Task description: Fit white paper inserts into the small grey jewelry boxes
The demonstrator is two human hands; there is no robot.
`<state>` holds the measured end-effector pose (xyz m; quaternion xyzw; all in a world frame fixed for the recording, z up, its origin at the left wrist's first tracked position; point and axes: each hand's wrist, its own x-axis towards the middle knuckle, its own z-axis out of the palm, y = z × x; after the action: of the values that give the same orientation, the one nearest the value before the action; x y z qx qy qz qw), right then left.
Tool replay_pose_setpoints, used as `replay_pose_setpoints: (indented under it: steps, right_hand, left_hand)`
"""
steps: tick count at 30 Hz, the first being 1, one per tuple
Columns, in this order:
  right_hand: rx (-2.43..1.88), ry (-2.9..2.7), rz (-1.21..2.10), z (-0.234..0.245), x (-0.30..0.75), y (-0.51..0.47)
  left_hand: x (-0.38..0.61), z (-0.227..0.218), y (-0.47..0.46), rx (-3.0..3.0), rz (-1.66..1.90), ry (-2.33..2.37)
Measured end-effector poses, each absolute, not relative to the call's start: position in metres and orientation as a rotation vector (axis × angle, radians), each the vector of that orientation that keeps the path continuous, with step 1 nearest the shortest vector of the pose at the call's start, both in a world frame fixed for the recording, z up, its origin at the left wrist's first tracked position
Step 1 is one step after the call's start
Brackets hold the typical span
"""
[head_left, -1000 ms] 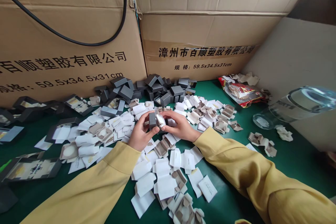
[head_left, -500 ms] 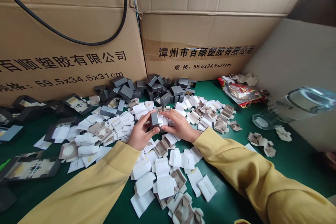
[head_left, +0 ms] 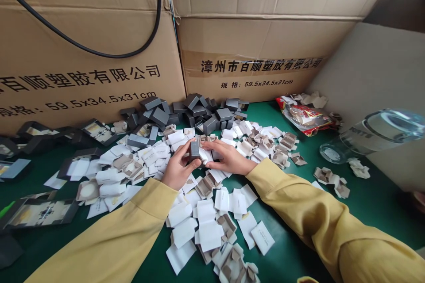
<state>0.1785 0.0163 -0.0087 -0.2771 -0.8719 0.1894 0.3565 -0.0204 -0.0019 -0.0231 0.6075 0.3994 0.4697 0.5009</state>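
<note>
My left hand (head_left: pixel 178 168) is closed around a small dark grey box (head_left: pixel 195 151), thumb on the near side and fingers behind. The box is held above the heap of white paper pieces (head_left: pixel 210 235). Just right of the box, my right hand (head_left: pixel 230 158) has its fingers stretched toward it, thumb apart from the fingertips. White and greyish-brown pieces show between that thumb and the fingers; whether any of them touches the hand or the box I cannot tell.
Behind are piled dark grey boxes (head_left: pixel 199 110) against large cartons (head_left: pixel 252 40). Open dark boxes (head_left: pixel 43 212) lie at left. To the right are a red plastic bag (head_left: pixel 305 117), a clear bottle (head_left: pixel 372 135) and crumpled pieces (head_left: pixel 332 181) on the green table (head_left: pixel 285 239).
My right hand has shifted slightly right, its thumb moving away from the dark grey box. My left hand keeps holding the box in nearly the same place.
</note>
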Motion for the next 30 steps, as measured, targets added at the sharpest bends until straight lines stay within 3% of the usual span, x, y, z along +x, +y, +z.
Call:
replay_pose_setpoints:
  steps: [9, 21, 30]
  right_hand:
    - [-0.782, -2.365, 0.512, -0.004, 0.182, 0.019]
    - [-0.626, -2.410, -0.007, -0.014, 0.183, 0.020]
    - [-0.572, -2.469, -0.017, -0.010, 0.185, 0.023]
  left_hand:
    - [-0.020, -0.022, -0.002, 1.488, 1.127, 0.998]
    - [-0.018, -0.018, -0.002, 1.380, 1.153, 1.084]
    - [-0.018, -0.016, -0.002, 1.372, 1.165, 1.103]
